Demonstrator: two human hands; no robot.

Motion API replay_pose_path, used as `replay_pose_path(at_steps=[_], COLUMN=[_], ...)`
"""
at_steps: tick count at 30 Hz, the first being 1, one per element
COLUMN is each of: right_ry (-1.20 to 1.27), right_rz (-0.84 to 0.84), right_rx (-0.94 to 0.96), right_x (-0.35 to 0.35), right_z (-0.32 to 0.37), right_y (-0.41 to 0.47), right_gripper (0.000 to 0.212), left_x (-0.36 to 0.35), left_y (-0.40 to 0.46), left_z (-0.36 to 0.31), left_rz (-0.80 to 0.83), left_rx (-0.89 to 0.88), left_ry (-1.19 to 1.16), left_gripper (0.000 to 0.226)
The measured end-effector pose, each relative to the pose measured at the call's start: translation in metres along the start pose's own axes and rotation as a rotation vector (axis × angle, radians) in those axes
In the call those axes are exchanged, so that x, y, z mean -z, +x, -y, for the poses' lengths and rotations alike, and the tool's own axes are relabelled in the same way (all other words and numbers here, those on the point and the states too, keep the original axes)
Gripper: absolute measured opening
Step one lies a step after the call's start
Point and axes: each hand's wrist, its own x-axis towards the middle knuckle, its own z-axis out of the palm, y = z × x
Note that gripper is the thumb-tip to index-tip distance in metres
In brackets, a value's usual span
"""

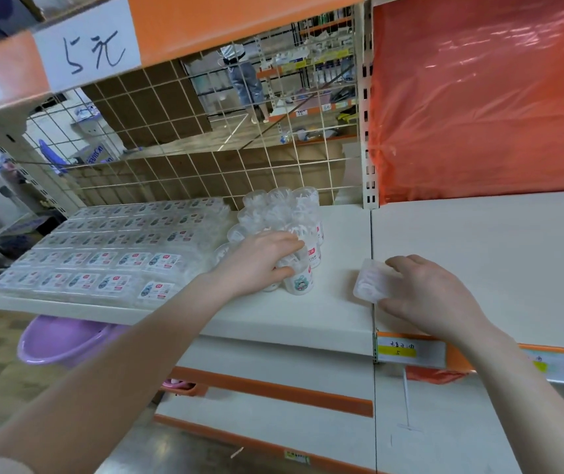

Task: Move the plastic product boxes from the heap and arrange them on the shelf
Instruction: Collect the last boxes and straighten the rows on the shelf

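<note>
A cluster of clear round plastic containers [284,213] stands on the cream shelf [338,241], several tubs deep. My left hand [256,261] grips the top of a front tub [299,282] with a cartoon label. To its right, my right hand [434,295] holds a flat clear plastic box [369,280] against the shelf near the seam between two shelf boards. Rows of flat labelled plastic boxes [102,254] lie neatly stacked on the left part of the shelf.
A wire grid [205,159] backs the shelf, and an orange upper shelf with a handwritten price sign [85,53] hangs overhead. Orange plastic sheeting [486,97] covers the right bay. A purple basin [61,340] sits below left. A person [246,80] stands in the far aisle.
</note>
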Motion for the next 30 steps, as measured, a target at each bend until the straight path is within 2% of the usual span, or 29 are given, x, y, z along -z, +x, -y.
replay_pose_path(at_steps=[11, 18, 24, 30], right_ry=[-0.033, -0.062, -0.092, -0.099], right_rz=[0.006, -0.029, -0.085, -0.158], right_rx=[0.079, 0.121, 0.169, 0.176], right_x=[0.002, 0.012, 0.011, -0.015], right_z=[0.01, 0.024, 0.069, 0.144], right_y=[0.002, 0.002, -0.004, -0.023], right_gripper=[0.05, 0.057, 0.06, 0.063], left_x=[-0.013, -0.016, -0.015, -0.017], left_y=[-0.009, -0.046, -0.094, -0.164], left_z=[-0.001, 0.004, 0.04, 0.1], left_rz=[-0.066, -0.152, -0.16, -0.164], left_rx=[0.043, 0.087, 0.175, 0.234], left_ry=[0.007, -0.001, 0.02, 0.004], left_gripper=[0.054, 0.059, 0.064, 0.068])
